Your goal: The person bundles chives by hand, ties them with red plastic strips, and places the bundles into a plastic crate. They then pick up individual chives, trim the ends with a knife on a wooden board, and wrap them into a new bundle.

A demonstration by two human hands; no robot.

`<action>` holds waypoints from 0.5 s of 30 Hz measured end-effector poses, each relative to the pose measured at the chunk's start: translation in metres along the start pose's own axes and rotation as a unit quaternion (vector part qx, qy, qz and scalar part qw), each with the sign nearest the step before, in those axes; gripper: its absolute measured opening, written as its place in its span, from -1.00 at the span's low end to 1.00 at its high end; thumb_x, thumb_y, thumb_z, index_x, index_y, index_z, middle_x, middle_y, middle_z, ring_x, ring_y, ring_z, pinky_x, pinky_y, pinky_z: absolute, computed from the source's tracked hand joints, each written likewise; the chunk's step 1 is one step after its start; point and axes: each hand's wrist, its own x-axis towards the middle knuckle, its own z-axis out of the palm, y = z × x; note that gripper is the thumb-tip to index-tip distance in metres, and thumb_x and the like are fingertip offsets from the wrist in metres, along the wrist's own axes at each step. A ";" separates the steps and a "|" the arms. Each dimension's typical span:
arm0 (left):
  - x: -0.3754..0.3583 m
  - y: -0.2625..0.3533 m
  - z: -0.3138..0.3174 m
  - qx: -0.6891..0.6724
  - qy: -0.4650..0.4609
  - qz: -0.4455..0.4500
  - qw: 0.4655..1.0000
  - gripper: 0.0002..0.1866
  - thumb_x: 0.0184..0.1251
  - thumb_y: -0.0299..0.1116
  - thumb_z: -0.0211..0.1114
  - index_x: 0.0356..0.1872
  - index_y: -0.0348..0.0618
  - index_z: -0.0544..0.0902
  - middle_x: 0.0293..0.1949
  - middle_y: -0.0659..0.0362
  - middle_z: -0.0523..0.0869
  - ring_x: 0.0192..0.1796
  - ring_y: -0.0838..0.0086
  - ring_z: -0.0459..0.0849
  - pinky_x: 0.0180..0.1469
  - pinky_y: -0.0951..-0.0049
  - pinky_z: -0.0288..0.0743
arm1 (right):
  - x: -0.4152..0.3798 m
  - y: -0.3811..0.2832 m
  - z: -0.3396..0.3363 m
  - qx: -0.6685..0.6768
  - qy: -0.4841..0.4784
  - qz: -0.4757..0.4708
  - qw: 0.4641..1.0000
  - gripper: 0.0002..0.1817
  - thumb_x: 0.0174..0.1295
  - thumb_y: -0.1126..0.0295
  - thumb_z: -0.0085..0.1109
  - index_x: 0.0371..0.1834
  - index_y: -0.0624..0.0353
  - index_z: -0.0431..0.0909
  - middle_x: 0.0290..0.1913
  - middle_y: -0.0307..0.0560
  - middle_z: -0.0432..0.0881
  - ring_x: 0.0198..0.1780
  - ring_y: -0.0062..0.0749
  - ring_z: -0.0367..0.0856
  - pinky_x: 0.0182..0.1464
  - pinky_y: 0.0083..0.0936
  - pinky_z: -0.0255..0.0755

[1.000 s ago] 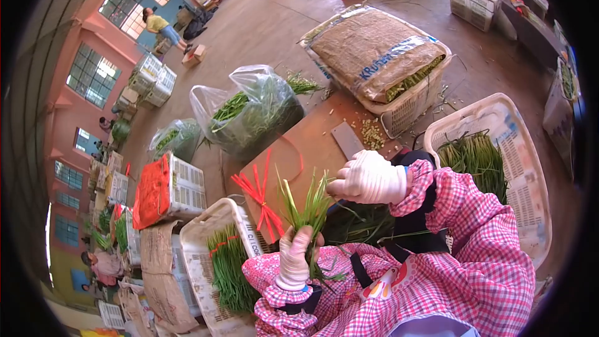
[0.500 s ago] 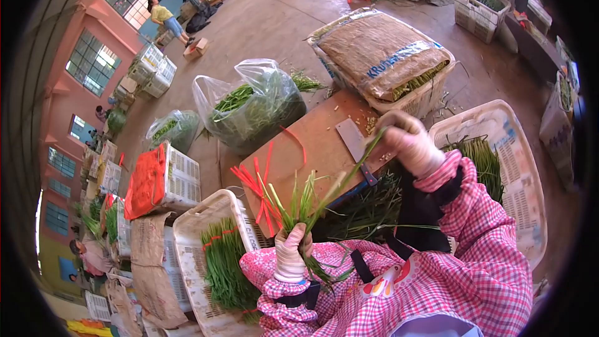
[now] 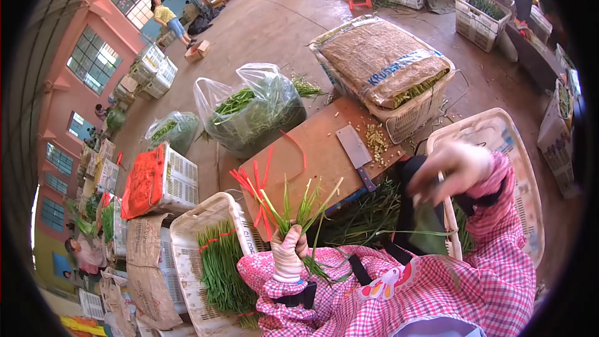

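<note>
My left hand [image 3: 289, 254], in a pale striped glove, is closed around a small bunch of chive-like green stalks [image 3: 306, 212]. Their pale ends point up and the leaves hang below the fist. Smeared by motion, my right hand [image 3: 454, 168] is over the near side of the right crate [image 3: 523, 181]; its fingers are too blurred to read. A blurred green leaf is below it. Red tie strips [image 3: 259, 200] lie on the wooden board [image 3: 321, 131] beside the bunch. Farther along the board is a cleaver [image 3: 354, 148] with a dark handle, near small cut ends [image 3: 376, 142].
Tied green bundles [image 3: 221, 262] fill the left crate [image 3: 182, 256]. Loose dark leaves [image 3: 368, 215] lie under the board's near edge. Beyond it stand a clear plastic bag of greens [image 3: 253, 109] and a sack-covered crate [image 3: 380, 62]. A person in yellow [image 3: 163, 15] stands far left.
My right hand has moved from above the board, where it was at a long stalk, down and right toward the right crate. The left hand keeps its bunch; the cleaver and cut ends show more fully.
</note>
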 end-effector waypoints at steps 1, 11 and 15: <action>-0.001 0.001 0.003 0.001 -0.001 -0.002 1.000 -0.83 0.28 -0.39 0.30 -0.15 -0.16 0.57 -0.67 0.34 0.33 -0.72 0.69 0.19 -0.72 0.62 0.00 | 0.014 -0.007 0.011 -0.100 0.016 0.049 0.994 -0.60 0.16 0.19 0.33 -0.02 0.22 0.59 -0.30 0.06 0.69 -0.32 -0.32 0.71 -0.29 -0.42 0.56; -0.005 0.009 0.016 0.043 -0.023 0.026 0.998 -0.78 0.26 -0.37 0.34 -0.13 -0.18 0.58 -0.61 0.30 0.45 -0.69 0.68 0.31 -0.71 0.64 0.11 | 0.100 0.072 0.119 0.495 0.257 0.139 0.818 -0.61 0.28 0.24 0.19 0.05 0.32 0.52 -0.44 -0.16 0.61 -0.48 -0.50 0.59 -0.38 -0.55 0.50; 0.009 0.007 0.023 0.195 0.014 0.062 0.979 -0.78 0.28 -0.30 0.34 -0.14 -0.15 0.60 -0.53 0.30 0.57 -0.64 0.70 0.44 -0.71 0.71 0.20 | 0.075 0.055 0.066 0.362 0.466 0.065 0.805 -0.66 0.23 0.19 0.16 -0.20 0.30 0.54 -0.57 -0.07 0.57 -0.56 -0.36 0.58 -0.47 -0.47 0.46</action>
